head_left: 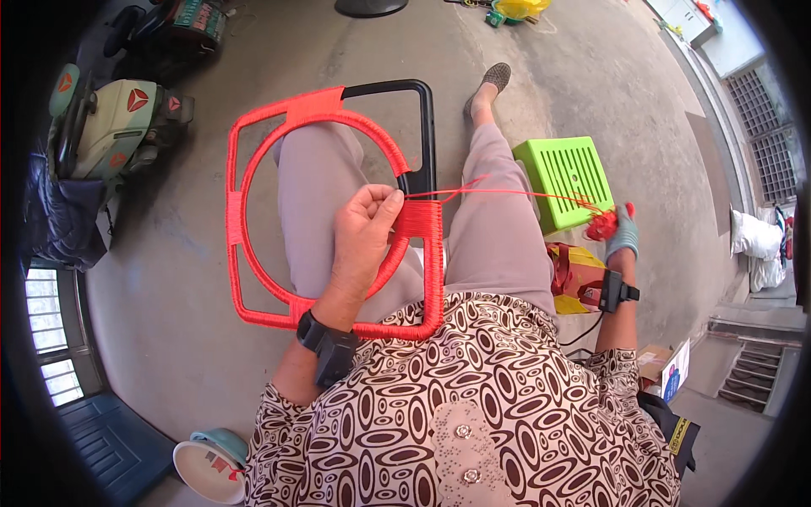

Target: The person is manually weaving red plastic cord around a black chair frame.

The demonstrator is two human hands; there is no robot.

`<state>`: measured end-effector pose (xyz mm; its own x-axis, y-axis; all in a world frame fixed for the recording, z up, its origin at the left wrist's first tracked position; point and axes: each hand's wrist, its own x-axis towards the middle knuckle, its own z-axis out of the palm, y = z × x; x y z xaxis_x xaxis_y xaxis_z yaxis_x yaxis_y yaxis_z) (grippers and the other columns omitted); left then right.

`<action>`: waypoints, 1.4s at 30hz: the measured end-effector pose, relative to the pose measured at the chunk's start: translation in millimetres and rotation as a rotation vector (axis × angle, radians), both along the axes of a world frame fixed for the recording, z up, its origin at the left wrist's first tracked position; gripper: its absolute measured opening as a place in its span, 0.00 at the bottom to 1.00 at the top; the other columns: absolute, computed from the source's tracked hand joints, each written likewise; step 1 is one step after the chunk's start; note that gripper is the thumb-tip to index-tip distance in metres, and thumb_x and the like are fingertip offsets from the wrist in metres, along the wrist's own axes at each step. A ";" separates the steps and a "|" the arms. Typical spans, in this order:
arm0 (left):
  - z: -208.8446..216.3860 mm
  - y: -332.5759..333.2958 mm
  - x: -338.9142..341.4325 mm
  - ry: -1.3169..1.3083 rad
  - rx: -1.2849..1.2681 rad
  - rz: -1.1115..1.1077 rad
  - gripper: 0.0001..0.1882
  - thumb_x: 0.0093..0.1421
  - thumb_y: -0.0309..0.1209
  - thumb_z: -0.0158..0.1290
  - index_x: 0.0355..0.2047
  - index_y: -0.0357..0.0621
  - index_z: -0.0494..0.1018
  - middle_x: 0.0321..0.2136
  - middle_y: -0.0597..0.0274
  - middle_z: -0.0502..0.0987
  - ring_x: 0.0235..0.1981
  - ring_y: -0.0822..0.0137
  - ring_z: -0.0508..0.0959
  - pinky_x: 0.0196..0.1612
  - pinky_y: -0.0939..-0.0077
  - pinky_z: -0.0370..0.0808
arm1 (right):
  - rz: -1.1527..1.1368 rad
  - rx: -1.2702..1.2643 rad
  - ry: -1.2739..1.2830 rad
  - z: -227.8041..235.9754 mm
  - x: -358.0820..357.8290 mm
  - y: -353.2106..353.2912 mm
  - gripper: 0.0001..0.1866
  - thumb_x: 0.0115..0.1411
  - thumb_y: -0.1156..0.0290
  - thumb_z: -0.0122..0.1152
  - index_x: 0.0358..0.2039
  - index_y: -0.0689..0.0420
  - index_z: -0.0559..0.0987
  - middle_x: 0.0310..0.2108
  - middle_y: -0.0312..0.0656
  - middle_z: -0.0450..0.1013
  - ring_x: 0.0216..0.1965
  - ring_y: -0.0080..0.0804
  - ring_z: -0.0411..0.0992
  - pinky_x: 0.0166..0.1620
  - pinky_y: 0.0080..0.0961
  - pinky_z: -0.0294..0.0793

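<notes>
A square frame [435,279] with rounded corners and a ring inside it lies over the person's lap, mostly above the left thigh. Red cord winds tightly round most of it; the far right corner and a short piece of the ring are bare and black. The left hand [367,230] is at the right side of the ring, its grip pinching the frame between thumb and fingers, next to where the black part meets the red. From there a thin red strand [507,191] runs nearly straight across the right thigh to the right hand [623,235], which wears a grey-green glove. That grip is closed around a tangled red bundle [601,225], held well out to the side. Just beside it stands a slatted green stool [570,182], with a yellow and red bag [583,272] on the near side of the stool
</notes>
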<state>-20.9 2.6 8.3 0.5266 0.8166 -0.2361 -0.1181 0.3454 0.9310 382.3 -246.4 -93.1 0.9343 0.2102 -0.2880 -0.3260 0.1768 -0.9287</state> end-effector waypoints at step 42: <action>3.7 4.4 -5.0 -0.188 -0.348 -0.187 0.08 0.64 0.35 0.47 0.33 0.44 0.68 0.23 0.62 0.76 0.15 0.71 0.74 0.15 0.80 0.72 | 0.897 0.461 0.293 106.2 -218.0 158.2 0.12 0.57 0.63 0.59 0.25 0.58 0.71 0.25 0.39 0.70 0.28 0.29 0.71 0.34 0.28 0.76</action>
